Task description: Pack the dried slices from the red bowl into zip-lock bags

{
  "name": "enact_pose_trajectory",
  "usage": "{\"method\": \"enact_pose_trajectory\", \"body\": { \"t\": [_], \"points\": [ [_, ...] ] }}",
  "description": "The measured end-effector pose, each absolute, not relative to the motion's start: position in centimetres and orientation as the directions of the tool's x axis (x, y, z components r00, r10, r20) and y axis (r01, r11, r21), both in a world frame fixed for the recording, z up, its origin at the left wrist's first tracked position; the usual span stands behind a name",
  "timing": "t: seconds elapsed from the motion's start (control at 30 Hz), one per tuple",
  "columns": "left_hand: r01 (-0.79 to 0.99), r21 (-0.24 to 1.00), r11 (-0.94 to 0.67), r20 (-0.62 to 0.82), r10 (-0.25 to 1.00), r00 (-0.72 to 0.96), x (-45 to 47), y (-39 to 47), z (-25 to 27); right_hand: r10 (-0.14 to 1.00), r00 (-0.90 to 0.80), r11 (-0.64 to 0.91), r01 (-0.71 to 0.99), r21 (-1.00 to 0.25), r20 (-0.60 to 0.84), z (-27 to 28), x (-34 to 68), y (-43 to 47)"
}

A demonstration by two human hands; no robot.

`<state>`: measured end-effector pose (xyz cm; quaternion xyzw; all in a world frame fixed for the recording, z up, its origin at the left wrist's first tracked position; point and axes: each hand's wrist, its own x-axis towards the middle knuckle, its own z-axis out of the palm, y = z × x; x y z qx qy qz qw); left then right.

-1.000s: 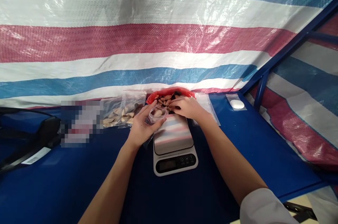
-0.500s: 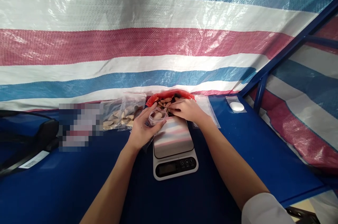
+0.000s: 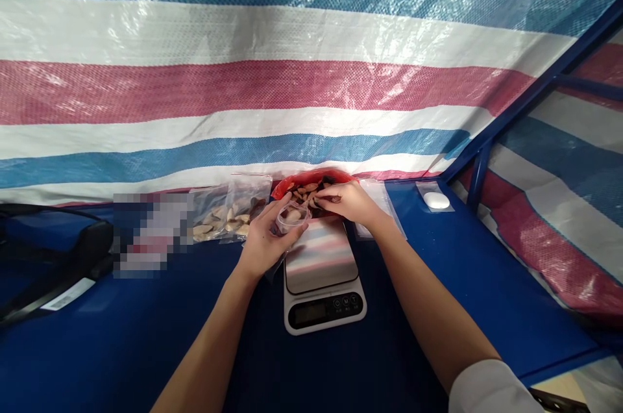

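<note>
My left hand (image 3: 261, 239) is curled round a small clear plastic cup (image 3: 293, 221) holding a few pale pieces. The cup is tilted towards me, above the back left of a white kitchen scale (image 3: 321, 260) with a shiny plate and dark display. Behind the scale lies an open red bag (image 3: 318, 176). Brown and black pieces (image 3: 305, 193), like dried slices or stones, fill it. Over the bag's right side, my right hand (image 3: 351, 202) has its thumb and fingertips pinched together; whatever is between them is too small to make out.
Clear bags of pale pieces (image 3: 238, 221) lie left of my left hand. To the right are a flat clear bag (image 3: 377, 205) and a white oval object (image 3: 437, 200) on plastic. A black strap-like item (image 3: 63, 263) is far left. Striped sheeting (image 3: 272, 85) closes off the back.
My right fingertips have shifted slightly right and up from the cup's rim, over the pieces in the red bag. The left hand still holds the cup; the view has tilted a little.
</note>
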<state>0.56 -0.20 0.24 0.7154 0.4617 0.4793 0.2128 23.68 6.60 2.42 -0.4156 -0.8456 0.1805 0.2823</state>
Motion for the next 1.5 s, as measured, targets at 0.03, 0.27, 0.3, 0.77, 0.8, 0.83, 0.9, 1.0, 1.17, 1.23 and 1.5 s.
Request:
{"method": "enact_pose_trajectory", "body": {
  "t": [0.03,0.27,0.3,0.77,0.8,0.83,0.9,1.0,1.17,1.23,1.5],
  "points": [
    [0.458,0.746,-0.483,0.491,0.864,0.113,0.6,-0.2,0.3,0.809,-0.480,0.584,0.586,-0.562,0.340,2.3,23.8,6.7],
    [0.459,0.741,-0.491,0.493,0.861,0.126,0.8,-0.2,0.3,0.831,-0.419,0.540,0.447,-0.714,0.366,3.4,24.1,6.2],
    [0.461,0.741,-0.489,0.489,0.863,0.128,0.9,-0.2,0.3,0.833,-0.420,0.529,0.413,-0.741,0.361,3.9,24.1,6.0],
    [0.463,0.717,-0.521,0.507,0.846,0.166,1.3,-0.2,-0.1,0.704,-0.605,0.675,0.406,-0.616,0.373,7.7,21.6,2.8],
    [0.460,0.720,-0.520,0.506,0.846,0.166,1.4,-0.2,0.0,0.699,-0.609,0.686,0.423,-0.592,0.375,7.8,21.4,2.7],
    [0.455,0.723,-0.520,0.503,0.848,0.168,1.4,-0.3,0.0,0.694,-0.614,0.696,0.438,-0.570,0.376,7.8,21.2,2.6],
    [0.443,0.733,-0.516,0.493,0.852,0.177,1.4,-0.3,0.0,0.683,-0.628,0.712,0.454,-0.536,0.374,7.9,20.9,2.5],
    [0.425,0.743,-0.518,0.487,0.853,0.188,1.4,-0.3,-0.1,0.664,-0.651,0.729,0.451,-0.515,0.369,7.9,20.6,2.4],
    [0.422,0.747,-0.514,0.486,0.855,0.180,1.3,-0.2,-0.2,0.667,-0.670,0.713,0.451,-0.537,0.324,8.1,20.5,2.2],
    [0.423,0.750,-0.509,0.481,0.858,0.181,1.3,-0.2,-0.2,0.673,-0.674,0.702,0.454,-0.548,0.303,8.3,20.4,2.2],
    [0.403,0.768,-0.498,0.473,0.865,0.169,1.4,-0.2,0.0,0.676,-0.694,0.681,0.458,-0.572,0.248,8.9,20.5,2.0]
  ]
}}
